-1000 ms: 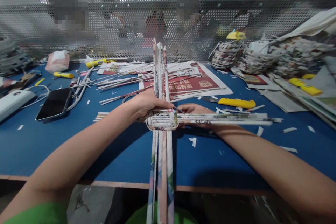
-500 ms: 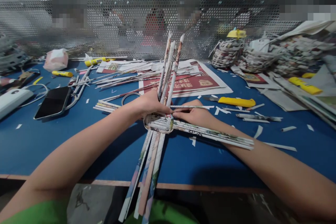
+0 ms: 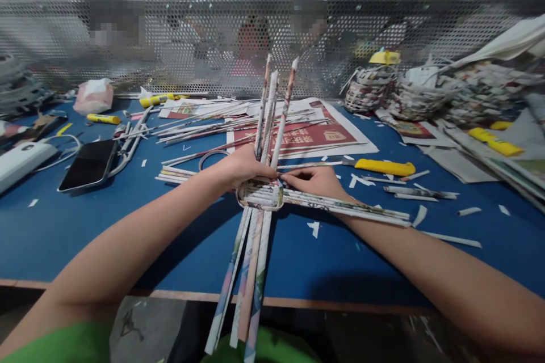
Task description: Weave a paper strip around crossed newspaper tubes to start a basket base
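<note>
Several rolled newspaper sticks (image 3: 255, 261) form a cross above the blue table, with one bundle pointing away and toward me and another running left and right. A thin paper strand loops around the middle of the cross. My left hand (image 3: 249, 167) grips the crossing from its far left side, thumb laid over the upright sticks. On the right, my right hand (image 3: 315, 180) pinches a thin paper strand (image 3: 313, 165) close to my left thumb. The right-hand bundle (image 3: 349, 207) passes in front of my right wrist.
A yellow utility knife (image 3: 385, 167) lies right of my hands among paper scraps. Loose paper sticks (image 3: 204, 127) rest on a red printed sheet (image 3: 336, 133). At left are a phone (image 3: 89, 165) and a white power bank (image 3: 25, 165). Woven paper baskets (image 3: 369, 89) stand before a perforated metal screen (image 3: 213, 39).
The cross has turned slightly, its near sticks swinging right and the right bundle rising a little. My right fingers have shifted slightly along the strand; both hands keep their hold.
</note>
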Demonstrator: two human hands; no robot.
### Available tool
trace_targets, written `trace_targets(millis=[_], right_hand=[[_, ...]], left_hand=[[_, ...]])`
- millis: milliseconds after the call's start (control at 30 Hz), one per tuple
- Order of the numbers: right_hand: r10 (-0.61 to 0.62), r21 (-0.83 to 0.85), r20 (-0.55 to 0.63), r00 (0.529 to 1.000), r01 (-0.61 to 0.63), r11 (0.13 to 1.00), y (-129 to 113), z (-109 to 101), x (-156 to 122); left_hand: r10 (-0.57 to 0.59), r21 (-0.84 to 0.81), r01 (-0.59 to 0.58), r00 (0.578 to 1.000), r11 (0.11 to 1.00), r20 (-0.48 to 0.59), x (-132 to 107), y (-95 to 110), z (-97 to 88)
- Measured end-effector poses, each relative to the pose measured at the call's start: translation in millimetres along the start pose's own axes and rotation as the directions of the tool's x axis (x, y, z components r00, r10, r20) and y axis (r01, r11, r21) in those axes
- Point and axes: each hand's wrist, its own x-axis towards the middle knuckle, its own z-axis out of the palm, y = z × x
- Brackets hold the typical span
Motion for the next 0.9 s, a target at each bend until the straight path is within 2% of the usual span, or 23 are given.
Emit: trace_targets(millis=[133,233,367,500,567,600,667,733,800,900], right_hand=[[-0.109,-0.009,-0.172,0.979,0.109,0.994,2.5,8.6,0.1],[-0.104,0.053,-0.184,0.977,0.116,0.992,4.4,11.3,0.4],[-0.04,0.26,-0.042,0.998,0.05,0.964,5.3,9.8,2.8],[0.091,0.488,0.204,0.975,-0.182,0.854,8.5,9.0,8.1],[0.106,0.497,0.201,0.974,-0.195,0.846,9.7,8.3,8.9],[0.079,0.452,0.151,0.985,-0.14,0.881,9.9,7.3,8.4],[-0.072,0.256,0.033,0.997,0.061,0.965,9.6,4.0,5.9],[-0.281,-0.023,-0.01,0.96,0.281,0.959,9.2,-0.4,2.6],[-0.455,-0.316,0.003,0.891,0.432,0.845,8.9,-4.2,0.1],[-0.605,-0.652,0.096,0.79,0.509,0.562,7.5,-6.7,-1.8]], left_hand=[[0.044,-0.033,-0.045,0.999,0.998,-0.012,1.0,2.0,-3.4],[0.067,-0.058,-0.07,0.997,0.996,-0.05,2.7,2.3,-6.6],[0.033,-0.071,-0.037,0.997,0.997,-0.064,3.8,3.7,-9.6],[-0.022,-0.173,0.025,0.999,0.985,0.024,2.2,7.1,-9.2],[-0.063,-0.201,0.067,0.998,0.977,0.029,1.7,8.5,-8.5],[-0.084,-0.207,0.087,0.996,0.974,0.024,1.7,8.8,-8.0],[-0.111,-0.225,0.11,0.994,0.968,0.011,2.1,8.8,-6.7],[-0.125,-0.24,0.123,0.992,0.963,0.007,2.4,8.4,-3.9],[-0.143,-0.253,0.138,0.99,0.958,-0.003,1.7,8.2,0.5],[-0.187,-0.284,0.17,0.982,0.944,-0.034,-0.8,8.7,7.3]])
